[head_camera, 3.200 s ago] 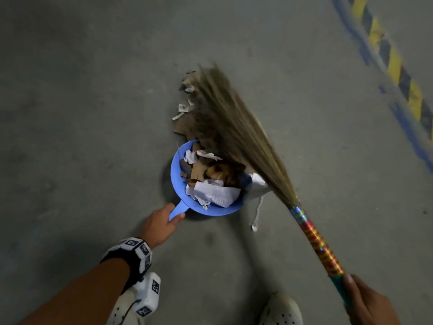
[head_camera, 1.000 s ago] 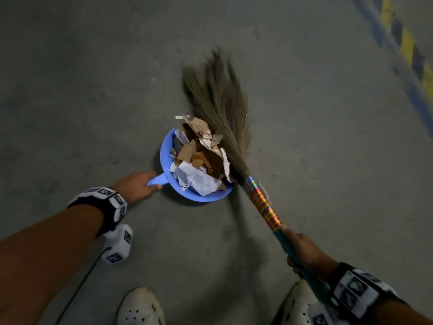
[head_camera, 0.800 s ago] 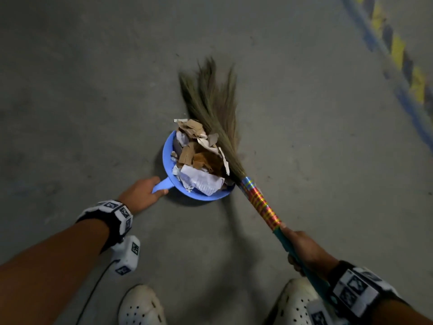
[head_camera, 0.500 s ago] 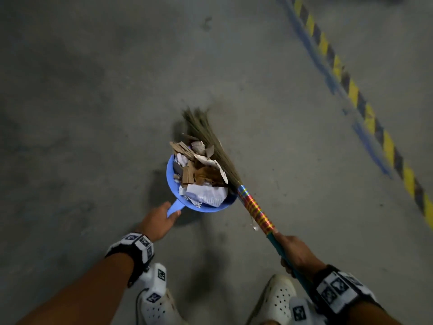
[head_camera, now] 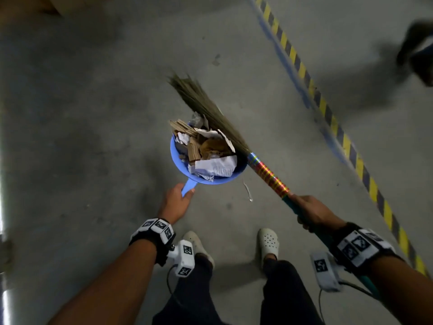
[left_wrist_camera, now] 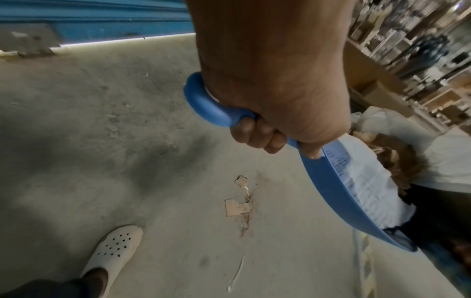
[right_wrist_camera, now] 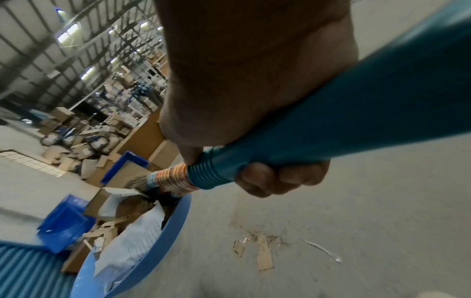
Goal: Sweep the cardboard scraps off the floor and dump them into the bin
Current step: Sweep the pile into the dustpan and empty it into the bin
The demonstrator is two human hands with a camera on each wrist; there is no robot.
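- The left hand (head_camera: 176, 201) sits at about 7 o'clock from the head view's centre, forearm running in from 7 o'clock, a marker band on the wrist.
- Its fingers (left_wrist_camera: 257, 134) curl under the dustpan handle (left_wrist_camera: 206, 104), thumb pressed on top.
- The right hand (head_camera: 311, 211) sits at about 4 o'clock, forearm coming in from 5 o'clock, likewise banded.
- Its fingers (right_wrist_camera: 277, 178) wrap round the broom handle (right_wrist_camera: 356, 121) in a full fist.
- Both feet stand at 6 o'clock, between the arms.
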